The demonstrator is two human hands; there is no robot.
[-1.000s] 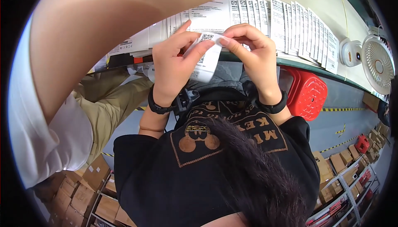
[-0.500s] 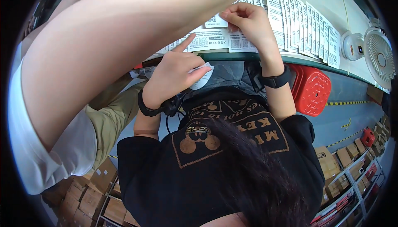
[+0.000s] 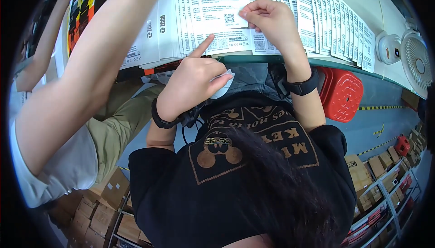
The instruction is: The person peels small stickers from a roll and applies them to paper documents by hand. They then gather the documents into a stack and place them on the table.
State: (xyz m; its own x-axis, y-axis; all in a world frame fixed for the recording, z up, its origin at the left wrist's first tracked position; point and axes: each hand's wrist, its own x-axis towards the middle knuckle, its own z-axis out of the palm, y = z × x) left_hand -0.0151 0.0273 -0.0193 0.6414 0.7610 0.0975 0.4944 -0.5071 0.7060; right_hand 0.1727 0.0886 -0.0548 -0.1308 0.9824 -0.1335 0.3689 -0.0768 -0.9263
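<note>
your right hand (image 3: 272, 19) rests on a white printed label sheet (image 3: 224, 17), fingers curled and pinching its right edge against the row of overlapping label sheets (image 3: 335, 28) fanned along the table edge (image 3: 344, 64). your left hand (image 3: 192, 82) sits lower and nearer your body, index finger extended so its tip touches the lower edge of the same row, while the other fingers fold loosely around a small crumpled white scrap (image 3: 224, 85) held between thumb and palm.

the sheet looks thin, light and floppy, likely paper or sticker stock; it should bend and slide easily over its neighbours, so a pinch at a free corner or edge, as your right hand has it, seems the surest hold. pressing flat with a fingertip would keep it from skating. it looks prone to creasing.

the sheet lies on top of the stack, directly under your right fingertips and just above your left index finger. another person's arm (image 3: 86, 80) crosses the left of the view, well apart from both hands. a red stool (image 3: 344, 94) stands below the table on your right.
</note>
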